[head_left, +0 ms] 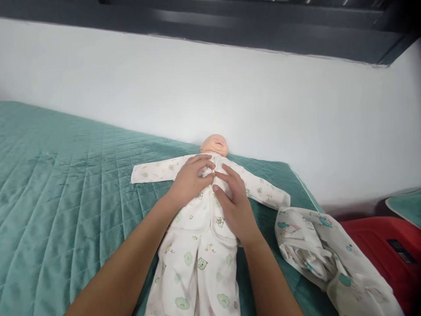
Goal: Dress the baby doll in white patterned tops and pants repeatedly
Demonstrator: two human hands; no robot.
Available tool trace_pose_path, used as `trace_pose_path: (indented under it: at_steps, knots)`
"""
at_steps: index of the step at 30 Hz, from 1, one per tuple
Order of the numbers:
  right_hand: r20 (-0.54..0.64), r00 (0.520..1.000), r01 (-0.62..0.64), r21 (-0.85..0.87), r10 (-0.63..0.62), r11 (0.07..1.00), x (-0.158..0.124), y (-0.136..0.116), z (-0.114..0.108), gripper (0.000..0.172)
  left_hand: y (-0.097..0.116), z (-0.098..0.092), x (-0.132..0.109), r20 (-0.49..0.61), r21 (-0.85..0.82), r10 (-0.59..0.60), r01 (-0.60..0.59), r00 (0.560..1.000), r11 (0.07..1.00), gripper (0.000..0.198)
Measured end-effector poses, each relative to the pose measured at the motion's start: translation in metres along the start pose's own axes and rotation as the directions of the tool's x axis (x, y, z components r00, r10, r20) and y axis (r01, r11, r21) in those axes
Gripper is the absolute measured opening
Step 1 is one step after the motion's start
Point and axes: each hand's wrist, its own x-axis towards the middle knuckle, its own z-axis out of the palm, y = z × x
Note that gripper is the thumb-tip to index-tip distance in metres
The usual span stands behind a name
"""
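A baby doll (214, 144) lies on its back, dressed in a white baby shirt (197, 215) with a small printed pattern. Its long sleeves are stretched out to both sides. Matching baby pants (197, 267) cover the legs. At the shirt's front opening on the chest, my left hand (192, 177) has its thumb and fingers closed on the edge. My right hand (234, 199) grips the other side of the same opening, thumb below the fingers. The fingertips of both hands nearly meet there, and they partly hide the fastening.
Beneath the doll is a green quilted bedspread (66, 197). A crumpled white printed cloth (305, 245) lies at the right, touching the doll's sleeve end. Beyond it sits a red case-like object (378, 237). A white wall (164, 87) rises behind, under a dark frame (230, 26).
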Motion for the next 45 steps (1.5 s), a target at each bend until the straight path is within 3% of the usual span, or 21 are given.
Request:
trace_pose_path:
  at_steps: [10, 14, 19, 23, 27, 31, 35, 42, 45]
  knots:
    - [-0.035, 0.999, -0.005, 0.101, 0.009, 0.995, -0.001, 0.005, 0.003, 0.034, 0.000, 0.004, 0.001, 0.004, 0.146, 0.128, -0.127, 0.992, 0.981, 0.007]
    - [0.028, 0.996, -0.093, 0.255, 0.088, 0.962, 0.000, 0.005, -0.003, 0.037, 0.002, -0.001, -0.003, 0.038, 0.092, 0.133, -0.136, 0.990, 0.986, 0.009]
    - [0.107, 0.992, -0.106, 0.368, 0.072, 0.924, 0.003, 0.006, -0.013, 0.041, -0.001, -0.010, -0.008, 0.109, 0.045, 0.129, -0.135, 0.986, 0.990, 0.018]
    - [0.150, 0.987, -0.103, 0.356, 0.052, 0.929, 0.004, 0.008, -0.017, 0.043, -0.006, -0.023, -0.010, 0.207, -0.003, 0.116, -0.118, 0.971, 0.993, 0.018]
    - [0.147, 0.987, -0.106, 0.336, 0.058, 0.936, 0.003, 0.009, -0.016, 0.043, -0.011, -0.034, -0.010, 0.366, -0.006, 0.136, -0.144, 0.921, 0.990, 0.020]
    - [0.130, 0.991, -0.081, 0.309, 0.042, 0.947, 0.003, 0.011, -0.015, 0.044, -0.016, -0.038, -0.009, 0.438, 0.001, 0.188, -0.210, 0.879, 0.978, 0.021]
    - [0.114, 0.993, -0.063, 0.277, 0.032, 0.959, 0.004, 0.011, -0.014, 0.045, -0.017, -0.037, -0.008, 0.465, -0.011, 0.190, -0.209, 0.864, 0.978, 0.020]
    - [0.068, 0.997, 0.012, 0.181, -0.025, 0.983, 0.002, 0.007, -0.011, 0.046, -0.008, -0.032, -0.011, 0.413, -0.004, 0.194, -0.211, 0.890, 0.977, 0.012]
    - [0.077, 0.996, 0.021, 0.220, -0.039, 0.975, 0.002, 0.005, -0.012, 0.044, -0.002, -0.030, -0.012, 0.390, 0.028, 0.189, -0.217, 0.901, 0.976, 0.007]
